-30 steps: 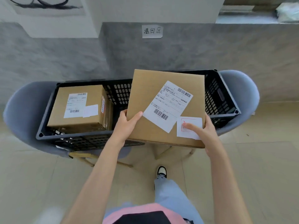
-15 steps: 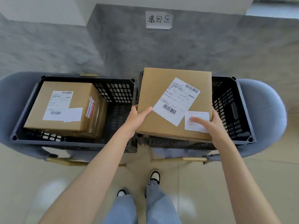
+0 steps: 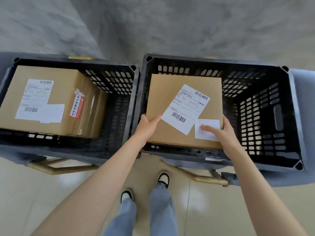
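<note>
1. Now the box (image 3: 170, 99) is inside the right crate (image 3: 289, 116), by its left wall.
2. The left hand (image 3: 147, 126) grips its near left corner and the right hand (image 3: 223, 132) its near right corner, thumbs on top.
3. It lies flat, label (image 3: 185, 108) up, nearly square, edges parallel to the walls.

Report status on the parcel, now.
Grips: left hand and right hand hold the flat cardboard box by its near edge. Box inside right crate, toward its left wall. No obstruction seen; taller box sits in left crate.
</note>
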`<state>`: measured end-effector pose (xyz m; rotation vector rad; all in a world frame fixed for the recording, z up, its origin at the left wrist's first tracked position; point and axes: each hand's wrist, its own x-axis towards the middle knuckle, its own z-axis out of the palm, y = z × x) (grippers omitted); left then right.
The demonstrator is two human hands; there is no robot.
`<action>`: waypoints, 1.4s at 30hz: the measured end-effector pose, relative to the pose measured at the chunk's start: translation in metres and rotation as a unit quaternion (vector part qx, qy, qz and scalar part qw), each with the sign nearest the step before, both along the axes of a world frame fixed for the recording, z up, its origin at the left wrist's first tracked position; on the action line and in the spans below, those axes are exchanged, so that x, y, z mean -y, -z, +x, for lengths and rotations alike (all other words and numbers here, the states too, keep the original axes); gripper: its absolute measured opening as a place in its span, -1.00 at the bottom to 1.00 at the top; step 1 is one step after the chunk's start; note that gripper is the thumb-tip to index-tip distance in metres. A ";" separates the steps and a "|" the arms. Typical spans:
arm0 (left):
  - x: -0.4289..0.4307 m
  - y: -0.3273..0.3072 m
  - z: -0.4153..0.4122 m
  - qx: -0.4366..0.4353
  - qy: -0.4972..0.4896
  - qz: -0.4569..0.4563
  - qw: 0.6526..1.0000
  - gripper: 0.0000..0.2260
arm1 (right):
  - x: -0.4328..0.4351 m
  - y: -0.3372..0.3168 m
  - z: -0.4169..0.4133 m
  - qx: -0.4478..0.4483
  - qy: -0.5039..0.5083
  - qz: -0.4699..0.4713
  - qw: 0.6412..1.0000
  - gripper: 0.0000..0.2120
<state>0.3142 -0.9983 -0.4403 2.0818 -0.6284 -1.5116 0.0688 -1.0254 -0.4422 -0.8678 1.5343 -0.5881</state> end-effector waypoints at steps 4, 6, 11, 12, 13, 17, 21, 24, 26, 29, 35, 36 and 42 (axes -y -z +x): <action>0.006 0.013 -0.002 0.024 0.003 0.007 1.000 -0.30 | 0.011 0.021 0.000 0.004 -0.004 0.027 1.000 -0.26; 0.009 0.018 -0.004 0.052 0.013 0.010 0.999 -0.32 | 0.015 0.029 0.001 0.007 -0.003 0.034 0.999 -0.18; 0.013 0.029 -0.010 0.107 0.023 0.029 0.994 -0.33 | 0.023 0.044 0.002 0.012 -0.010 0.054 0.998 -0.16; 0.014 0.031 -0.013 0.118 0.020 0.037 0.992 -0.34 | 0.024 0.047 0.001 0.009 -0.007 0.055 0.998 -0.14; 0.015 0.032 -0.015 0.127 0.015 0.046 0.991 -0.35 | 0.024 0.051 0.001 0.008 -0.004 0.056 0.998 -0.13; 0.025 0.038 -0.023 0.156 -0.023 0.066 0.985 -0.40 | 0.024 0.061 0.003 0.009 0.001 0.064 0.998 -0.16; 0.030 0.045 -0.030 0.190 -0.047 0.080 0.977 -0.44 | 0.027 0.071 0.005 0.000 0.008 0.069 0.998 -0.14; 0.029 0.049 -0.033 0.205 -0.040 0.090 0.974 -0.43 | 0.030 0.075 0.008 -0.032 -0.015 0.053 0.998 -0.13; 0.029 0.051 -0.034 0.212 -0.024 0.094 0.972 -0.39 | 0.031 0.079 0.010 -0.055 -0.027 0.045 0.997 -0.12; 0.027 0.048 -0.035 0.227 0.011 0.095 0.969 -0.34 | 0.031 0.081 0.012 -0.066 -0.032 0.052 0.996 -0.13; 0.024 0.017 -0.043 0.304 0.126 0.070 0.942 -0.41 | 0.034 0.062 0.016 -0.152 -0.092 0.035 0.983 -0.14; 0.025 0.008 -0.044 0.320 0.156 0.061 0.932 -0.45 | 0.035 0.055 0.017 -0.177 -0.106 0.028 0.978 -0.09; 0.044 -0.064 -0.038 0.381 0.314 -0.058 0.868 -0.55 | 0.042 -0.021 0.016 -0.367 -0.159 -0.103 0.911 -0.29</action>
